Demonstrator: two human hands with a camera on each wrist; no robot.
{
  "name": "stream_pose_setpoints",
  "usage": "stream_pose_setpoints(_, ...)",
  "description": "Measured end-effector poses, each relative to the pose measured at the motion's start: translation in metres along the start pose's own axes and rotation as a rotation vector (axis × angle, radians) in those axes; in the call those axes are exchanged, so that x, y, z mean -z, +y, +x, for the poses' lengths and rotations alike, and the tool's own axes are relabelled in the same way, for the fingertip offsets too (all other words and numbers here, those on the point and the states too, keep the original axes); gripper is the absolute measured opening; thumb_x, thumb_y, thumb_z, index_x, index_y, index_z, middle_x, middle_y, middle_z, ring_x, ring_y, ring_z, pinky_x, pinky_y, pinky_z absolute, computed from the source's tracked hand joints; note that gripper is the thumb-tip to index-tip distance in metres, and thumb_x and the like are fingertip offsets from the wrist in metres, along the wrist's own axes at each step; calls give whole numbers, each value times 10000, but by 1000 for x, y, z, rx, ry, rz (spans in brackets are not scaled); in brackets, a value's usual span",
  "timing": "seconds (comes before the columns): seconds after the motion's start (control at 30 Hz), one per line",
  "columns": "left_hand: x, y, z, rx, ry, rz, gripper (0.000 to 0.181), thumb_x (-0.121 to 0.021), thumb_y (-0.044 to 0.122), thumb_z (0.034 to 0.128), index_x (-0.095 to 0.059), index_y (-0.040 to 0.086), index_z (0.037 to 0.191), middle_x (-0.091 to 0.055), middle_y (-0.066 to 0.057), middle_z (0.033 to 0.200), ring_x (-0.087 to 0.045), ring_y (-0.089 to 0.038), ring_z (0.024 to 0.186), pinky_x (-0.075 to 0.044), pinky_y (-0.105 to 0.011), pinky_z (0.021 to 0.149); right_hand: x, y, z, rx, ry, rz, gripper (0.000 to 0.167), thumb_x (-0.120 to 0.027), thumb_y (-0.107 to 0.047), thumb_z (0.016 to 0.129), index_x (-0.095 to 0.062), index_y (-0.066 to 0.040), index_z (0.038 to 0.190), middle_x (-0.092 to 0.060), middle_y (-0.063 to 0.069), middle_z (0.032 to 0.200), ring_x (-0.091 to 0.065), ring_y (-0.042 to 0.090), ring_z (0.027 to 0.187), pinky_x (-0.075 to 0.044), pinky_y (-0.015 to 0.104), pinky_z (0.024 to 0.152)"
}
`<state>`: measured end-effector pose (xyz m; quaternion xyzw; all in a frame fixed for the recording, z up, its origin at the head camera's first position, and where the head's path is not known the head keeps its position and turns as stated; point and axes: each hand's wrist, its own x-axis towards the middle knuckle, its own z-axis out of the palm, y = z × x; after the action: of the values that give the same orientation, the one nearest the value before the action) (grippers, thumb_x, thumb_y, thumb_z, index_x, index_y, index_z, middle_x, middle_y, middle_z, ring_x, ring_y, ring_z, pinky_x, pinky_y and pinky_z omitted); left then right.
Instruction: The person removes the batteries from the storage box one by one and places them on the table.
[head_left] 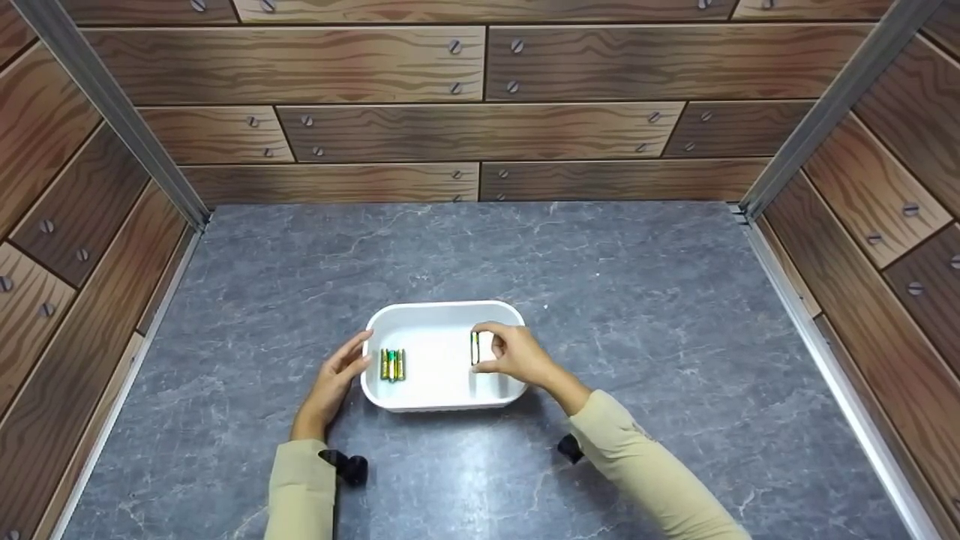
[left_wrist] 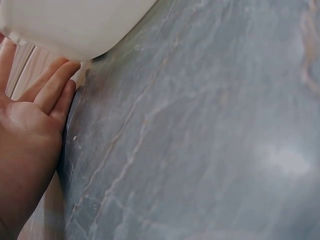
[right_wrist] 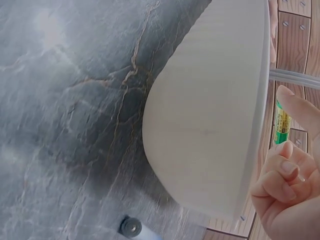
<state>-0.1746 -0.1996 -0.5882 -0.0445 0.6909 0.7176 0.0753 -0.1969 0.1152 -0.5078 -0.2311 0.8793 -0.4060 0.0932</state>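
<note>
Print on the held battery is too small to read, and the left wrist view crops the tub.

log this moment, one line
right hand: pinches battery over tub | left hand: at tub's left end | other batteries: inside tub, left end

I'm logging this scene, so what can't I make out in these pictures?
Head view: print on the batteries lying in the white tray, too small.
Left wrist view: the tray's inside, hidden by its outer wall; part of the left hand, cut off by the left edge.
Right wrist view: ends of the held battery, covered by the right hand.
</note>
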Motion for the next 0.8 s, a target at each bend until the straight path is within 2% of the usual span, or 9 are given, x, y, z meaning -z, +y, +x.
stream_pose_setpoints(0.17,1,0,1,-8,-8,2,529,-565,71,939,-412,10,1441,-419,-235,1496,-521,87,1140,-364,-92,987,6,4,-4,-34,14,8,543,-830,-167,731,-622,-17,1210,-422,-68,601,-348,40,525,-311,157,536)
stream_pose_setpoints(0.27,1,1,0,-9,-6,2,527,-563,67,939,-412,6,1440,-420,-234,1496,-505,-40,1260,-357,-87,989,9,6,-6,-31,31,9,531,-835,-155,723,-628,-19,1194,-426,-67,599,-343,26,518,-308,158,526)
stream_pose_setpoints(0.4,0,2,0,-3,2,16,522,-564,70,941,-418,7,1438,-430,-228,1492,-469,-155,1331,-356,-82,982,13,11,-9,-15,56,-12,515,-842,-147,710,-638,-14,1164,-442,-55,595,-348,13,520,-301,151,520)
stream_pose_setpoints(0.6,-2,4,-2,-17,7,23,513,-564,71,944,-425,9,1434,-439,-240,1481,-511,-42,1234,-366,-96,982,20,16,-15,-27,60,8,528,-837,-128,715,-632,12,1182,-468,-35,607,-364,26,531,-320,155,527)
stream_pose_setpoints(0.8,-1,2,-1,-19,9,16,514,-569,69,938,-431,11,1430,-442,-230,1482,-507,-61,1250,-366,-100,989,29,23,-20,-39,72,40,536,-824,-102,730,-618,32,1206,-457,-32,618,-367,22,535,-332,167,529)
